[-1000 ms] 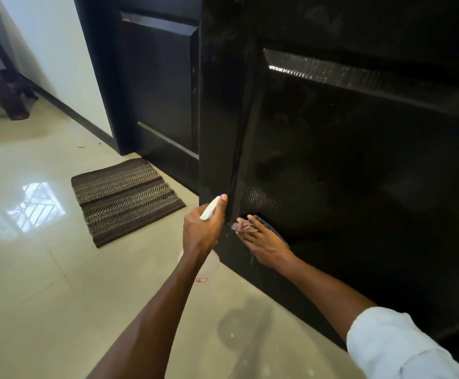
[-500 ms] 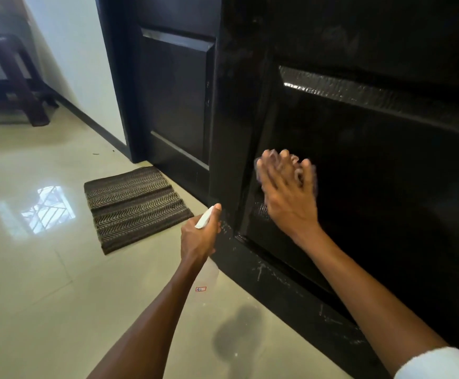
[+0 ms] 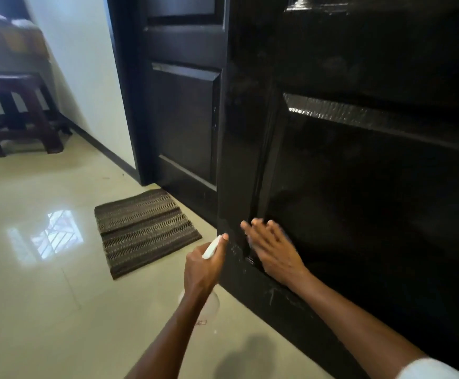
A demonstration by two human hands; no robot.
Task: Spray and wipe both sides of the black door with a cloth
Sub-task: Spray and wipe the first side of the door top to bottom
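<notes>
We're mid-wipe on the near face of the black door (image 3: 359, 201), low down at the bottom-left corner of the lower recessed panel; right hand (image 3: 273, 246) lies flat with fingers spread, pressing the cloth (image 3: 284, 233) to the panel; the cloth is almost wholly hidden under the palm, only a blurred edge shows past the fingers. Left hand (image 3: 205, 265) is curled round the spray bottle (image 3: 211, 247), white nozzle up by the door's edge, bottle body hanging below the wrist over the tiled floor (image 3: 45, 310); not spraying, as far as we can tell. Streaks and specks show on the bottom rail, so our guess for next: drag the cloth down onto that rail, re-spray if dry; the far side looks yet to do. Doormat (image 3: 143, 231) lies just beside the doorway.
</notes>
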